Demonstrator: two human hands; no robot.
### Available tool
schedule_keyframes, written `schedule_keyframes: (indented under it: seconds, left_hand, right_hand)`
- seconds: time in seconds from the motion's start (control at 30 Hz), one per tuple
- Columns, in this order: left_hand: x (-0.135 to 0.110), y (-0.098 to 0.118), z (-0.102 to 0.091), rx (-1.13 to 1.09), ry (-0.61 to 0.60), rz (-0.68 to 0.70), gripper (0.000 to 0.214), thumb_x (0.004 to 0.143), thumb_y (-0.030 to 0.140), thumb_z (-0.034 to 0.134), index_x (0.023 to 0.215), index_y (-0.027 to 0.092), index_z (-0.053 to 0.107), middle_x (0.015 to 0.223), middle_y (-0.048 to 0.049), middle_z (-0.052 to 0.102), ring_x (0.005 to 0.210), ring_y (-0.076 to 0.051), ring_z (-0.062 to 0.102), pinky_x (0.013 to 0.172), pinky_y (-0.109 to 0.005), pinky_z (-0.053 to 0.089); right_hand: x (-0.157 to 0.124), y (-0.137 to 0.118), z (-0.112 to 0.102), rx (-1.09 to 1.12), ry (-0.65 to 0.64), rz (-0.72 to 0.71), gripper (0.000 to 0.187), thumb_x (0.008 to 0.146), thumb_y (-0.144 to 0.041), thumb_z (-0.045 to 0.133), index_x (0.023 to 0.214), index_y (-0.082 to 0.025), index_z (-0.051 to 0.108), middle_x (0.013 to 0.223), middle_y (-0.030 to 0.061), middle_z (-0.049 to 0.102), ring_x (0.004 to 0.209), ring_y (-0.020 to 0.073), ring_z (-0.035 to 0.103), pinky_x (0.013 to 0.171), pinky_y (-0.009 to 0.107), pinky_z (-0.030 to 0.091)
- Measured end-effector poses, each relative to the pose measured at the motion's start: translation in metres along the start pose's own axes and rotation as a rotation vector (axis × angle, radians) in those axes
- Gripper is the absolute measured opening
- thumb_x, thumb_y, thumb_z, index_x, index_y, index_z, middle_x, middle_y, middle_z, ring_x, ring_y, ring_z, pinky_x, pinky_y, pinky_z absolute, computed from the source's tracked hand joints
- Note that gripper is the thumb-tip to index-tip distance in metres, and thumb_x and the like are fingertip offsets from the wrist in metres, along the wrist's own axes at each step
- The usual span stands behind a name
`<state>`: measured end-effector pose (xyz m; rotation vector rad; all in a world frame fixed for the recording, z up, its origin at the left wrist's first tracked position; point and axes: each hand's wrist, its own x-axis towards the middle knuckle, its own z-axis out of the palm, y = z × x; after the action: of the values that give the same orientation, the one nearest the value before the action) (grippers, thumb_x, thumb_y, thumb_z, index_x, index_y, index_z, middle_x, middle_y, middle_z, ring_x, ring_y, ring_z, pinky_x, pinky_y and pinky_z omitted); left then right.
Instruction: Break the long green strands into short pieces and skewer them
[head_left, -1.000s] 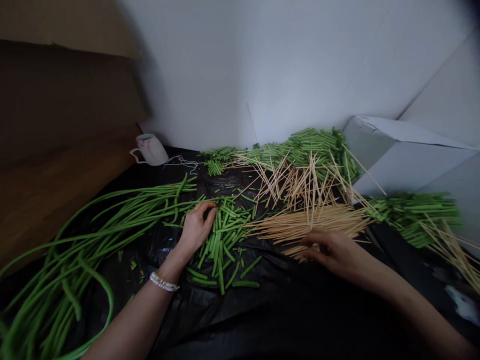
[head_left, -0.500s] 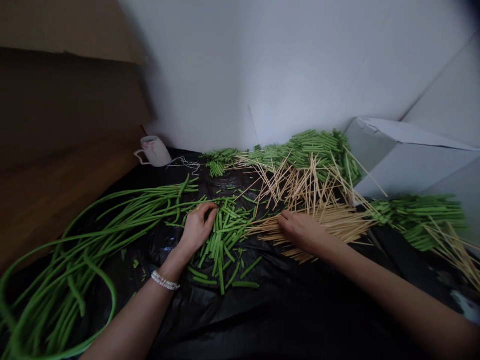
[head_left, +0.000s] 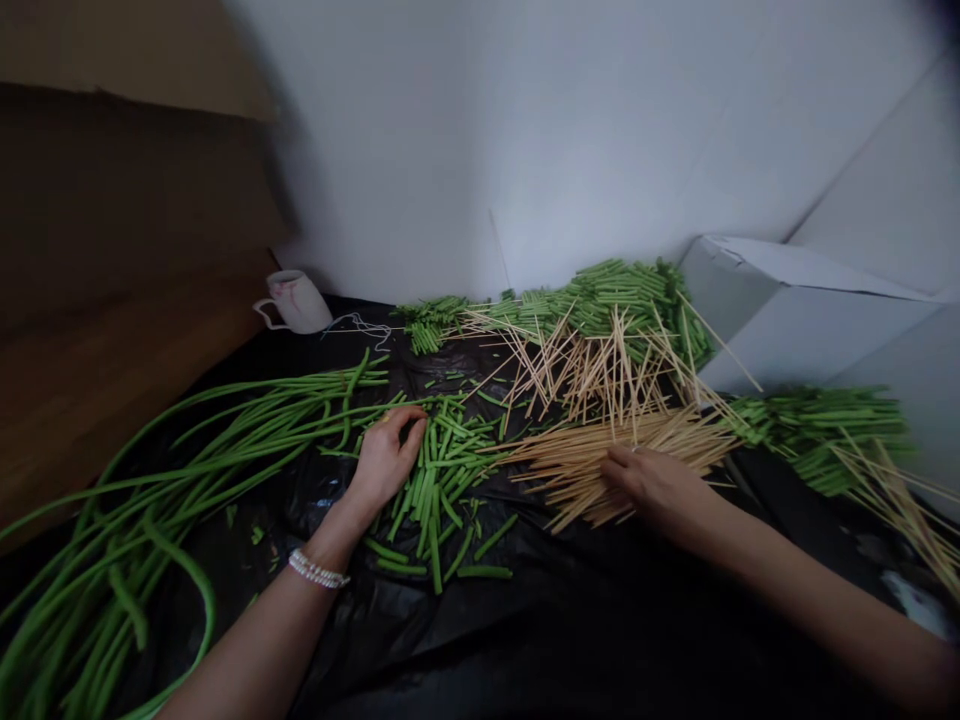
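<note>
My left hand [head_left: 388, 455], with a beaded bracelet [head_left: 319, 570] at the wrist, rests at the left edge of a heap of cut green bean pieces [head_left: 454, 450]. Its thumb and fingers are curled together, and what is between the tips is hidden. My right hand [head_left: 664, 490] lies over the near side of a pile of bamboo skewers [head_left: 577, 460]. Those fingers are pinched against the skewers; I cannot see whether one is between them. Long uncut green beans [head_left: 247, 420] sprawl to the left of my left hand.
Bean pieces threaded on skewers [head_left: 622, 295] are stacked along the white wall [head_left: 525, 130], and another skewered bundle [head_left: 832, 430] lies at right. A white mug [head_left: 298, 303] stands at back left beside tangled string [head_left: 364, 325]. Black plastic sheeting [head_left: 450, 650] covers the surface. A white box [head_left: 817, 330] stands behind.
My right hand has moved right and slightly nearer over the skewer pile. My left hand keeps its place by the cut beans. The whole view has shifted slightly.
</note>
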<state>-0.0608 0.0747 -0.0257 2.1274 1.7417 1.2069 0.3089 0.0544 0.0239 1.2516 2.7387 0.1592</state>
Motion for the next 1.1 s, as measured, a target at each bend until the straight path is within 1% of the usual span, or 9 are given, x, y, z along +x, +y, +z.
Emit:
schedule_keyframes:
  seconds: [0.1, 0.2, 0.37, 0.43, 0.6, 0.73, 0.83, 0.93, 1.1]
  left_hand:
    - [0.001, 0.000, 0.000, 0.007, -0.001, -0.004, 0.021, 0.089, 0.030, 0.046, 0.094, 0.019, 0.064, 0.101, -0.0070, 0.069, 0.098, -0.021, 0.063, 0.093, -0.037, 0.046]
    - [0.001, 0.000, -0.001, 0.007, -0.005, -0.005, 0.021, 0.090, 0.030, 0.046, 0.094, 0.019, 0.064, 0.101, -0.0070, 0.069, 0.098, -0.021, 0.063, 0.093, -0.036, 0.046]
    - [0.000, -0.001, -0.001, 0.008, -0.003, -0.001, 0.020, 0.090, 0.030, 0.047, 0.094, 0.019, 0.063, 0.101, -0.0069, 0.069, 0.098, -0.021, 0.063, 0.093, -0.036, 0.046]
    - [0.000, -0.002, 0.000, 0.007, -0.003, 0.004, 0.020, 0.090, 0.030, 0.047, 0.094, 0.019, 0.063, 0.102, -0.0070, 0.069, 0.098, -0.021, 0.063, 0.093, -0.036, 0.046]
    - [0.000, -0.003, 0.000, 0.013, -0.001, -0.001, 0.021, 0.090, 0.031, 0.047, 0.095, 0.018, 0.064, 0.100, -0.0073, 0.069, 0.097, -0.021, 0.063, 0.092, -0.036, 0.046]
    - [0.001, -0.003, 0.000, 0.008, -0.010, 0.002, 0.021, 0.090, 0.030, 0.047, 0.095, 0.019, 0.064, 0.101, -0.0069, 0.069, 0.097, -0.021, 0.063, 0.092, -0.035, 0.046]
    - [0.001, -0.002, 0.000, 0.011, -0.011, -0.008, 0.021, 0.090, 0.031, 0.047, 0.094, 0.019, 0.064, 0.101, -0.0069, 0.069, 0.097, -0.021, 0.063, 0.092, -0.035, 0.046]
    - [0.001, -0.002, 0.000, 0.015, -0.018, -0.014, 0.022, 0.090, 0.031, 0.047, 0.095, 0.019, 0.064, 0.102, -0.0070, 0.069, 0.097, -0.021, 0.063, 0.092, -0.036, 0.046]
    - [0.001, -0.002, -0.001, 0.017, -0.013, -0.022, 0.023, 0.090, 0.032, 0.047, 0.094, 0.018, 0.064, 0.101, -0.0075, 0.069, 0.098, -0.021, 0.063, 0.093, -0.035, 0.046]
  right_hand:
    - [0.003, 0.001, -0.008, 0.042, -0.002, -0.001, 0.030, 0.070, 0.004, 0.046, 0.082, -0.018, 0.061, 0.085, 0.0063, 0.063, 0.078, 0.0193, 0.059, 0.069, 0.030, 0.039]
    - [0.019, 0.000, -0.016, 0.052, 0.061, -0.035, 0.028, 0.070, 0.003, 0.047, 0.084, -0.016, 0.062, 0.088, 0.0083, 0.065, 0.086, 0.0213, 0.057, 0.078, 0.033, 0.040]
    - [0.034, -0.002, -0.010, 0.110, 0.096, -0.057, 0.041, 0.075, -0.005, 0.051, 0.114, -0.014, 0.058, 0.107, 0.0127, 0.064, 0.097, 0.0238, 0.057, 0.084, 0.037, 0.039]
    - [0.031, 0.000, -0.007, 0.146, 0.087, -0.060, 0.044, 0.075, -0.007, 0.050, 0.118, -0.015, 0.055, 0.110, 0.0124, 0.063, 0.099, 0.0242, 0.057, 0.087, 0.039, 0.038]
    - [0.017, 0.003, -0.013, 0.232, 0.025, -0.082, 0.033, 0.071, -0.005, 0.050, 0.101, -0.016, 0.059, 0.100, 0.0103, 0.062, 0.092, 0.0216, 0.056, 0.082, 0.035, 0.039]
    - [0.008, 0.000, -0.019, 0.242, -0.012, -0.075, 0.024, 0.076, -0.003, 0.046, 0.091, -0.016, 0.060, 0.091, 0.0090, 0.062, 0.082, 0.0194, 0.056, 0.077, 0.034, 0.038]
    - [0.003, -0.001, -0.018, 0.197, -0.038, -0.067, 0.022, 0.077, -0.003, 0.045, 0.088, -0.016, 0.060, 0.089, 0.0085, 0.062, 0.080, 0.0192, 0.057, 0.079, 0.035, 0.037]
    - [0.003, 0.002, -0.015, 0.208, -0.061, -0.055, 0.020, 0.079, -0.004, 0.045, 0.085, -0.016, 0.059, 0.087, 0.0072, 0.061, 0.077, 0.0174, 0.057, 0.074, 0.031, 0.037]
    - [0.016, 0.009, -0.007, 0.249, -0.036, 0.021, 0.022, 0.081, -0.002, 0.044, 0.090, -0.016, 0.059, 0.094, 0.0082, 0.060, 0.080, 0.0158, 0.058, 0.070, 0.027, 0.039]
